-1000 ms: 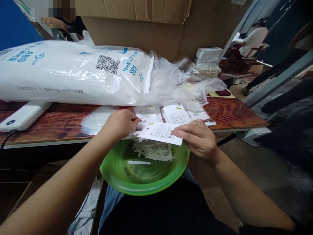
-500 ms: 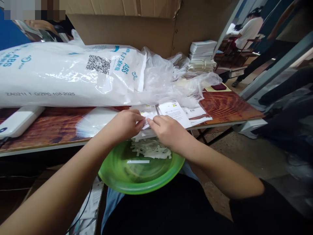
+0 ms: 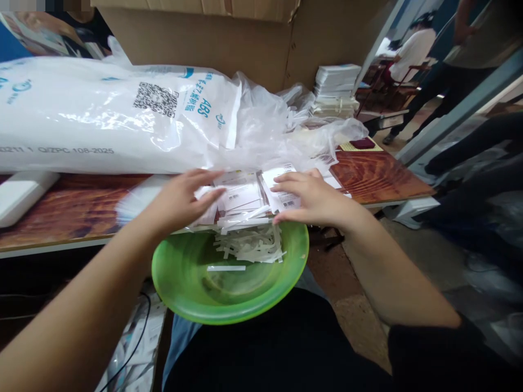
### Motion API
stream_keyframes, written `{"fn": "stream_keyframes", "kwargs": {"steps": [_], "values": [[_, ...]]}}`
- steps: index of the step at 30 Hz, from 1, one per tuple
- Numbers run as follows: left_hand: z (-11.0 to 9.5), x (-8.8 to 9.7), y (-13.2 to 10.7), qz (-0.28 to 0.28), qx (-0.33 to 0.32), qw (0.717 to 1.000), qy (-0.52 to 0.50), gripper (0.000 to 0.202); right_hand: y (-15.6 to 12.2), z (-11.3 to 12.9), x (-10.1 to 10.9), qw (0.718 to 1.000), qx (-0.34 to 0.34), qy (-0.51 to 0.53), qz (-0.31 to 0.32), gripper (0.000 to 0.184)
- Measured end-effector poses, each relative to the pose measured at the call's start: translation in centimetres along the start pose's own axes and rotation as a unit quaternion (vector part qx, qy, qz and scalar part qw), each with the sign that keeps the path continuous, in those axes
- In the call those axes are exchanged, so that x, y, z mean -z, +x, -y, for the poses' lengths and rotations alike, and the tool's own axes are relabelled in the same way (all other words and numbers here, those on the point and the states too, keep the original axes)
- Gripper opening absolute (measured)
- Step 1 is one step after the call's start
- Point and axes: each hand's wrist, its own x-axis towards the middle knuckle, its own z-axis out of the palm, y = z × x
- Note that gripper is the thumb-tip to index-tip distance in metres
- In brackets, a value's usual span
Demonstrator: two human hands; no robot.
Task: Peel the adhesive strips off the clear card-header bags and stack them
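Note:
My left hand [image 3: 186, 198] is open over the left side of some printed cards in clear sleeves [image 3: 241, 193] at the table's front edge. To the right, my right hand [image 3: 308, 196] is open, its fingertips over a white printed card [image 3: 280, 177]; whether they touch it I cannot tell. Just below the cards, a green plastic basin [image 3: 229, 313] rests on my lap. Inside it lie a heap of thin white strips [image 3: 251, 245] and one separate strip [image 3: 226, 268]. A fan of clear plastic sleeves [image 3: 139, 198] lies left of my left hand.
A large white plastic sack [image 3: 102, 125] lies across the table [image 3: 379, 177], with crumpled clear plastic at its right. Behind stand a cardboard box [image 3: 212, 49] and a paper stack [image 3: 335, 87]. A white device [image 3: 26, 193] sits left. Other people are in the background.
My hands were together with fingertips pinched over the cards. They have moved apart, left and right, and their fingers have spread open. The view has shifted slightly.

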Motion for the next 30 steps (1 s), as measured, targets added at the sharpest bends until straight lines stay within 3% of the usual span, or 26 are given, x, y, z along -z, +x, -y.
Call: {"fn": "stream_keyframes", "kwargs": {"steps": [2, 5, 8, 10, 14, 16, 18, 20, 22, 26, 30], "values": [[1.4, 0.8, -0.3, 0.006, 0.116, 0.989, 0.091, 0.053, -1.3, -1.5, 0.3, 0.998, -0.001, -0.021, 0.051, 0.063], [3.2, 1.0, -0.4, 0.122, 0.213, 0.954, 0.172, 0.055, -2.0, -3.3, 0.1, 0.996, 0.007, -0.032, 0.085, 0.062], [4.2, 0.6, -0.3, 0.210, 0.191, 0.941, 0.184, 0.052, -1.8, -4.6, 0.0, 0.996, 0.022, 0.020, 0.080, 0.057], [4.3, 0.7, -0.3, 0.227, 0.170, 0.940, 0.192, 0.045, -1.6, -5.5, 0.4, 0.994, 0.023, 0.069, 0.084, 0.052], [4.2, 1.1, 0.1, 0.227, 0.184, 0.936, 0.195, 0.030, -1.3, -6.1, 1.6, 0.988, 0.012, 0.108, 0.107, 0.025], [4.3, 1.0, 0.2, 0.204, 0.209, 0.934, 0.207, 0.029, -1.2, -5.4, 2.0, 0.996, 0.013, 0.071, 0.051, 0.026], [4.3, 0.7, 0.0, 0.165, 0.225, 0.935, 0.218, 0.034, -1.0, -3.9, 2.2, 0.997, 0.020, -0.010, -0.074, 0.025], [4.4, 0.2, -0.3, 0.129, 0.233, 0.940, 0.216, 0.039, -0.6, -1.7, 2.2, 0.977, 0.035, -0.087, -0.192, 0.023], [4.5, 0.0, -0.8, 0.108, 0.239, 0.943, 0.203, 0.039, 0.1, 0.5, 1.8, 0.962, 0.068, -0.104, -0.244, 0.023], [4.8, 0.3, -1.5, 0.065, 0.288, 0.941, 0.169, 0.045, 2.4, 3.8, -0.1, 0.946, 0.152, 0.033, -0.285, 0.018], [5.3, 1.4, -2.1, 0.063, 0.282, 0.949, 0.125, 0.050, 4.3, 5.0, -2.4, 0.910, 0.133, 0.182, -0.347, 0.008]]}}
